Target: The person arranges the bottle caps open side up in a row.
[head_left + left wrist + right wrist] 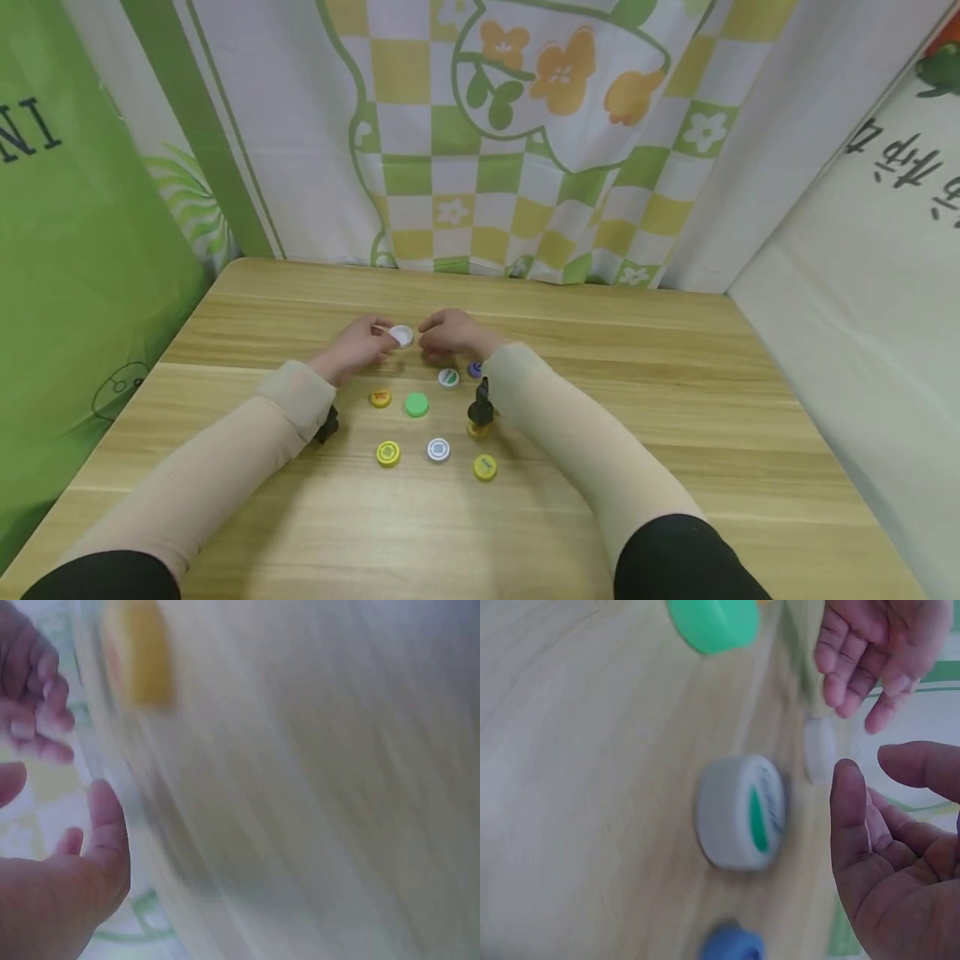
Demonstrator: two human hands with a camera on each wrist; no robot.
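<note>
Nearest us, black sleeves [686,558] give way to pale cuffs [517,375], which lead out to two hands facing each other.

Between them we find the shallow white cap [404,335], pale hollow face apparently upward. Left hand [360,342]: slack, fingers loosely bent, just left of the cap; the head view suggests contact, the right wrist view a gap, so we cannot tell if it touches. Right hand [453,331]: grasping nothing, thumb and fingers parted, close on the cap's other side. Our reading: with the hands opposed, the rim can be reached from either side.

Nearer us on the wooden surface [660,400] sit the white-and-green cap [448,378], purple cap [475,368], orange-yellow cap [380,398], green cap [416,405], yellow cap [387,453] and white printed cap [438,450], all apart. We judge this spacing leaves finger room round each. Printed faces point up, so they read from above. A black wrist device [482,408] partly hides another yellow one.
</note>
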